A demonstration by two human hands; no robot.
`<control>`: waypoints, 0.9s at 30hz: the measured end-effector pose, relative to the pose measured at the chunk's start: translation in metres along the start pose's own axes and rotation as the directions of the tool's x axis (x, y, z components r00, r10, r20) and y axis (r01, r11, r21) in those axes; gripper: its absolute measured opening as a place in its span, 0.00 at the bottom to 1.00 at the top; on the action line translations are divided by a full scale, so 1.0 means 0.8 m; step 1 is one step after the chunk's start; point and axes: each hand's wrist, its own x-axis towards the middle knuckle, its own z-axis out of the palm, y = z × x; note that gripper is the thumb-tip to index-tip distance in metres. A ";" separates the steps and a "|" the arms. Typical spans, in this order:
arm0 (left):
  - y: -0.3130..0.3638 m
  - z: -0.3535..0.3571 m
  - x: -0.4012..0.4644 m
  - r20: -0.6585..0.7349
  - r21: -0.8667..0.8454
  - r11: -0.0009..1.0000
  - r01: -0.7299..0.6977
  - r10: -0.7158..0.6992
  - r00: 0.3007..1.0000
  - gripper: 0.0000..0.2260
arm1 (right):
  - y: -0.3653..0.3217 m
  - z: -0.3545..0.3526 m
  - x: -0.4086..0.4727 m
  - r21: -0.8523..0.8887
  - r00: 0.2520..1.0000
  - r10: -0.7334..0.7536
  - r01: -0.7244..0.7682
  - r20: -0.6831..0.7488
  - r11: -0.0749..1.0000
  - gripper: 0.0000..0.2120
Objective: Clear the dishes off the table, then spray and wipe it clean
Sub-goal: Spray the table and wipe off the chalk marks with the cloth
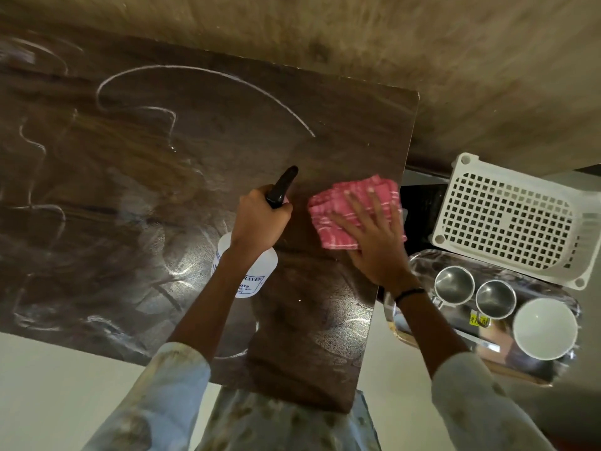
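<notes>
A dark wooden table point(182, 164) fills the left and middle, streaked with wet arcs and smears. My left hand point(260, 219) grips the neck of a white spray bottle point(257, 271) with a black nozzle pointing away from me. Beside it, my right hand point(370, 236) presses flat with spread fingers on a folded pink checked cloth point(338, 203) near the table's right edge. To the right, off the table, a steel tray point(419, 262) holds two steel cups point(455, 283) and a white bowl point(544, 327).
A white perforated plastic basket point(510, 219) lies beyond the tray at the right. A beige wall runs along the table's far side. Pale floor shows at the lower left and between table and tray.
</notes>
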 end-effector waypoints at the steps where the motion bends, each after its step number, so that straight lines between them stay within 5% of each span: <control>1: 0.001 0.001 0.002 0.004 0.005 1.000 -0.003 0.003 1.000 0.08 | 0.015 -0.003 0.000 0.005 0.999 0.046 -0.046 -0.004 0.999 0.32; 8: 0.010 0.004 0.007 0.009 0.019 1.000 -0.024 0.024 1.000 0.07 | 0.018 -0.014 0.124 0.063 0.934 0.356 -0.353 -0.029 0.933 0.29; 15: 0.018 0.007 0.009 0.028 0.040 0.997 -0.064 0.063 0.998 0.05 | -0.026 0.002 0.085 0.008 0.999 0.033 -0.032 -0.034 0.999 0.30; 19: 0.026 0.009 0.008 0.017 0.068 0.995 -0.075 0.074 0.997 0.06 | 0.020 -0.006 0.027 -0.044 1.000 0.002 -0.002 -0.002 0.999 0.31; 27: 0.044 0.012 0.014 0.019 0.085 0.989 -0.122 0.121 0.992 0.04 | 0.044 -0.015 0.126 0.052 0.932 0.362 -0.360 -0.034 0.932 0.30</control>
